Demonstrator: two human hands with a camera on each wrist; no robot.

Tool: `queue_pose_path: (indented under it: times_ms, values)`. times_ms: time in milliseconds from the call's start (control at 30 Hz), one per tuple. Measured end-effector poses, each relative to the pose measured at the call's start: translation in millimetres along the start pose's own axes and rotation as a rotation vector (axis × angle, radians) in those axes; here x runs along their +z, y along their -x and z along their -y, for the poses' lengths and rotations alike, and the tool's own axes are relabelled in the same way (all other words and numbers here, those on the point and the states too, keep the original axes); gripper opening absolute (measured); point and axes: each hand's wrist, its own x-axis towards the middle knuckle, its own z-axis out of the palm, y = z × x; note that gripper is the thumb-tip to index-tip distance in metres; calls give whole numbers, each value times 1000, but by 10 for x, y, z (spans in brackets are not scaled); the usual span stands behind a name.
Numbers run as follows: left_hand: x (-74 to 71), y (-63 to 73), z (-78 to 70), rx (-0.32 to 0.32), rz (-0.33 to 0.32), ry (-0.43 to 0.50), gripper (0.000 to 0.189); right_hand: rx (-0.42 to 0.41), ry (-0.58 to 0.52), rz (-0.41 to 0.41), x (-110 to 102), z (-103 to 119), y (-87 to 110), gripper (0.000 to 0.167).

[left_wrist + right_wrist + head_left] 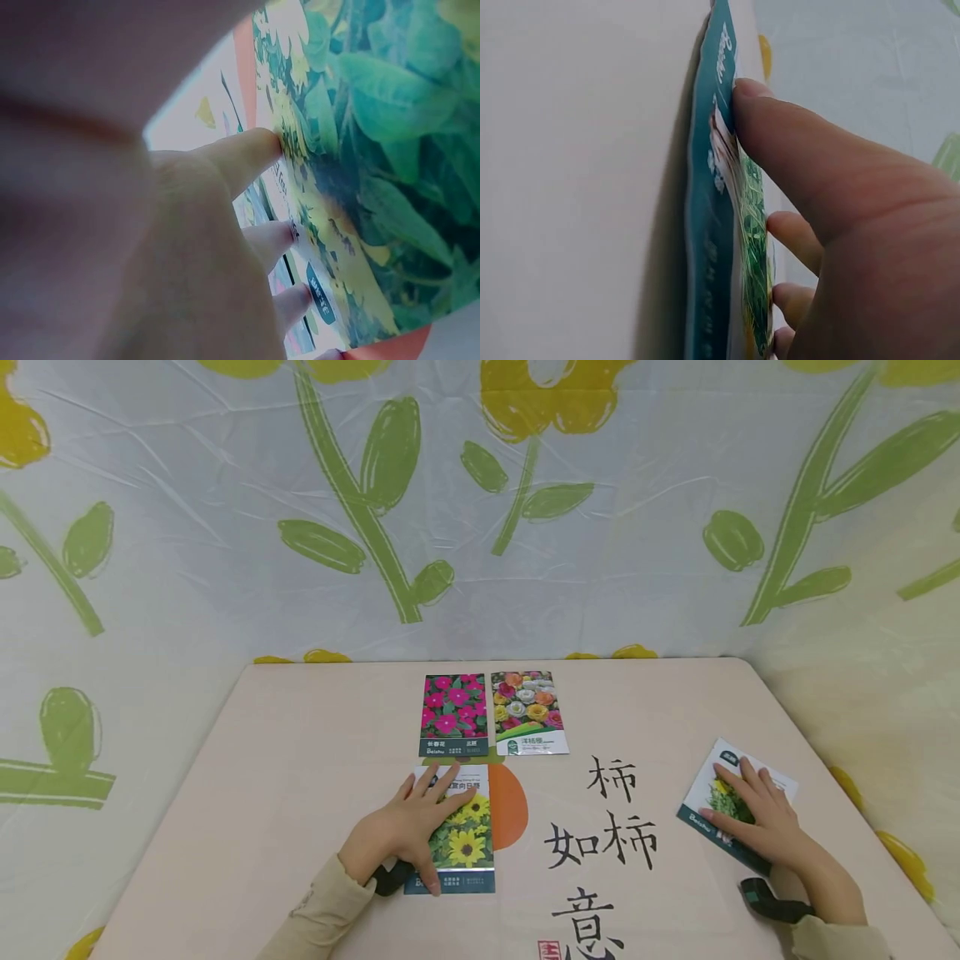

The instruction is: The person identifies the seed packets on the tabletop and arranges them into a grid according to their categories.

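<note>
My left hand (397,828) rests with spread, straight fingers on a seed packet with yellow sunflowers (467,843), which lies flat near the table's middle. In the left wrist view its fingertips touch the face of the packet (390,150). On the right, my right hand (776,831) lies with fingers extended across a white seed packet (703,787) with a green plant picture and a dark teal band. This packet is turned at an angle. The right wrist view shows the thumb (780,135) against its teal band (709,255), with the other fingertips farther along the packet.
Behind the sunflower packet lie a pink-flower seed packet (454,714) and a packet with mixed-colour blooms (528,710), side by side. The pale tabletop (300,735) bears black characters (600,843) and an orange printed shape (510,806). A flower-patterned curtain (600,568) surrounds the table.
</note>
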Motion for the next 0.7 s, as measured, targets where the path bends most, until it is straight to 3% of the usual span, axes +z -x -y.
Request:
queue_pose_path:
  times_ms: [700]
  values:
    - [13,-18,14,1,3,7,128,17,-9,66,-36,154,-23,79]
